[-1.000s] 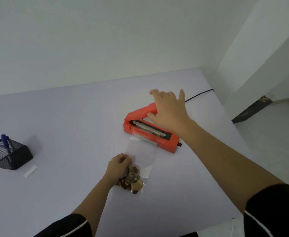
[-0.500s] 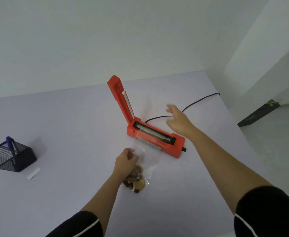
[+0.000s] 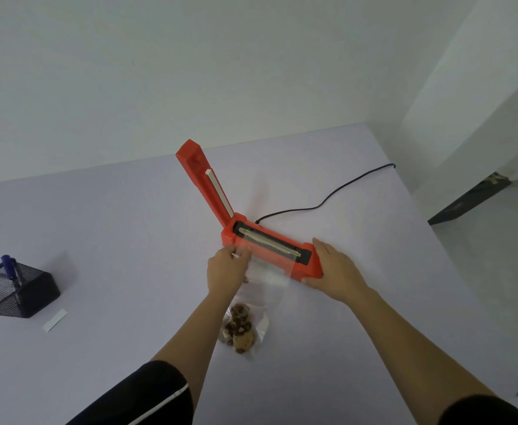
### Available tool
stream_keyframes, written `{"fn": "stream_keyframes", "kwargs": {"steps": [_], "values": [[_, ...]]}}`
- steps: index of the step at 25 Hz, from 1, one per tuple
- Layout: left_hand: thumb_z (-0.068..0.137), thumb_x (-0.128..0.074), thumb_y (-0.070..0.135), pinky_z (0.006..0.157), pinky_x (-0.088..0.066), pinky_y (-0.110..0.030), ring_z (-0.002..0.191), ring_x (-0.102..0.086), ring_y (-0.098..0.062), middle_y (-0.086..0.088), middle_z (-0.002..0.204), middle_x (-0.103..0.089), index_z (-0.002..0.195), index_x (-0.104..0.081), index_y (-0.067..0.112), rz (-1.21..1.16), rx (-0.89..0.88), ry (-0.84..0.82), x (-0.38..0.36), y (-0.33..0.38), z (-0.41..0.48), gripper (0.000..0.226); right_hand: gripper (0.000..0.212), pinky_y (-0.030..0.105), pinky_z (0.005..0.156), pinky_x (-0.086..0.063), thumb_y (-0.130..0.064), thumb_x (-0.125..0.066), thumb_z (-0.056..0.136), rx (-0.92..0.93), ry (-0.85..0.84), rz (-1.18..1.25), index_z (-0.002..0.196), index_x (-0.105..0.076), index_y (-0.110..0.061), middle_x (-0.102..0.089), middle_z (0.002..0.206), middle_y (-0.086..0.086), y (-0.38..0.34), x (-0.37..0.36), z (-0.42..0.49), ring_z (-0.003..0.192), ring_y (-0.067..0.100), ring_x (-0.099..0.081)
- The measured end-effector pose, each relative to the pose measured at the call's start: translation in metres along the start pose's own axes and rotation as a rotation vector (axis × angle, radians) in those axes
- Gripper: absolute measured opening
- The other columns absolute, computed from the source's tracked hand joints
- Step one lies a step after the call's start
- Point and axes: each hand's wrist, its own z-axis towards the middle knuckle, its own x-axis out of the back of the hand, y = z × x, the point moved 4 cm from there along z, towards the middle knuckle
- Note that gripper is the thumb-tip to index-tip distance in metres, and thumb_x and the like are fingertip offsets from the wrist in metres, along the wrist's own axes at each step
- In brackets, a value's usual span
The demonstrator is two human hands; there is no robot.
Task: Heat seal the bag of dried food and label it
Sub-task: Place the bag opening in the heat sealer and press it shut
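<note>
An orange heat sealer (image 3: 305, 266) sits mid-table with its lid arm (image 3: 204, 182) raised upright. A clear plastic bag (image 3: 265, 279) lies with its open mouth over the sealer's black sealing strip; brown dried food (image 3: 239, 328) is bunched at its near end. My left hand (image 3: 225, 271) pinches the bag's left edge close to the sealer. My right hand (image 3: 332, 269) rests on the sealer's right end, thumb at its front face, next to the bag's right edge.
A black mesh pen holder (image 3: 15, 291) with a blue pen (image 3: 9, 266) stands at the far left. A small white label strip (image 3: 55, 320) lies beside it. The sealer's black cord (image 3: 337, 190) runs off to the back right. The table's right edge drops to the floor.
The sealer's lid went from pressed down under my right hand to raised. My right hand came down onto the sealer's right end. My left hand slid up the bag toward the sealer.
</note>
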Motion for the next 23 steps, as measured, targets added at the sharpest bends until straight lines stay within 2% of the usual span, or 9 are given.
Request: {"fn": "stream_keyframes", "kwargs": {"steps": [3, 5, 7, 8, 12, 16, 20, 21, 23], "values": [[0.092, -0.051, 0.026, 0.054, -0.049, -0.021, 0.048, -0.063, -0.015, 0.000, 0.090, -0.068, 0.103, -0.064, 0.013, 0.042, -0.007, 0.069, -0.004, 0.008, -0.005, 0.022, 0.094, 0.039, 0.111, -0.027, -0.044, -0.067, 0.079, 0.004, 0.016, -0.037, 0.148, -0.011, -0.011, -0.024, 0.153, 0.006, 0.000, 0.000, 0.000, 0.134, 0.025, -0.035], [0.094, -0.048, 0.021, 0.059, -0.049, -0.024, 0.056, -0.061, -0.019, -0.001, 0.079, -0.064, 0.097, -0.066, 0.012, 0.138, -0.070, 0.117, -0.008, 0.013, -0.010, 0.021, 0.094, 0.040, 0.113, -0.024, -0.044, -0.065, 0.080, 0.002, 0.022, -0.061, 0.148, -0.009, -0.012, -0.021, 0.155, 0.006, 0.000, 0.000, -0.001, 0.135, 0.025, -0.033], [0.095, -0.043, 0.017, 0.057, -0.043, -0.023, 0.059, -0.055, -0.018, -0.002, 0.069, -0.057, 0.083, -0.060, 0.010, 0.296, -0.170, 0.134, -0.013, 0.017, -0.016, 0.021, 0.094, 0.041, 0.114, -0.019, -0.045, -0.064, 0.081, -0.004, 0.021, -0.075, 0.148, -0.007, -0.012, -0.018, 0.156, 0.005, -0.001, 0.000, -0.001, 0.137, 0.024, -0.030], [0.096, -0.042, 0.016, 0.058, -0.045, -0.023, 0.060, -0.055, -0.018, -0.003, 0.069, -0.057, 0.083, -0.057, 0.010, 0.358, -0.219, 0.137, -0.016, 0.018, -0.017, 0.020, 0.094, 0.041, 0.115, -0.018, -0.045, -0.064, 0.081, -0.005, 0.026, -0.082, 0.148, -0.007, -0.012, -0.017, 0.156, 0.005, -0.002, 0.000, -0.001, 0.138, 0.024, -0.030], [0.096, -0.043, 0.010, 0.068, -0.056, -0.032, 0.066, -0.061, -0.022, -0.008, 0.080, -0.064, 0.099, -0.057, 0.009, 0.461, -0.335, 0.113, -0.020, 0.019, -0.019, 0.014, 0.094, 0.041, 0.115, -0.016, -0.046, -0.064, 0.082, -0.007, 0.038, -0.115, 0.148, -0.006, -0.012, -0.018, 0.156, 0.005, -0.003, 0.000, -0.001, 0.138, 0.024, -0.029], [0.095, -0.041, 0.006, 0.070, -0.056, -0.035, 0.069, -0.063, -0.026, -0.011, 0.084, -0.064, 0.108, -0.054, 0.006, 0.535, -0.378, 0.078, -0.021, 0.023, -0.020, 0.018, 0.094, 0.041, 0.115, -0.015, -0.046, -0.063, 0.082, 0.000, 0.051, -0.120, 0.148, -0.005, -0.011, -0.018, 0.156, 0.005, -0.004, 0.001, -0.001, 0.137, 0.024, -0.030], [0.095, -0.042, 0.006, 0.070, -0.052, -0.031, 0.074, -0.063, -0.026, -0.010, 0.090, -0.064, 0.111, -0.051, 0.006, 0.586, -0.388, 0.044, -0.020, 0.026, -0.021, 0.019, 0.095, 0.040, 0.115, -0.016, -0.047, -0.063, 0.081, 0.001, 0.059, -0.136, 0.148, -0.005, -0.012, -0.019, 0.156, 0.005, -0.004, 0.000, -0.001, 0.136, 0.024, -0.032], [0.095, -0.042, 0.005, 0.069, -0.053, -0.031, 0.073, -0.063, -0.026, -0.010, 0.088, -0.063, 0.108, -0.053, 0.006, 0.576, -0.385, 0.053, -0.019, 0.027, -0.021, 0.018, 0.095, 0.040, 0.115, -0.016, -0.047, -0.063, 0.081, 0.003, 0.061, -0.135, 0.148, -0.006, -0.012, -0.019, 0.156, 0.004, -0.003, -0.001, 0.000, 0.136, 0.024, -0.033], [0.094, -0.043, 0.008, 0.065, -0.055, -0.035, 0.065, -0.062, -0.027, -0.010, 0.077, -0.063, 0.090, -0.057, 0.007, 0.490, -0.346, 0.102, -0.017, 0.027, -0.018, 0.015, 0.095, 0.040, 0.115, -0.015, -0.047, -0.063, 0.081, 0.004, 0.065, -0.133, 0.148, -0.006, -0.012, -0.018, 0.156, 0.003, -0.003, -0.001, 0.000, 0.136, 0.023, -0.033]]}}
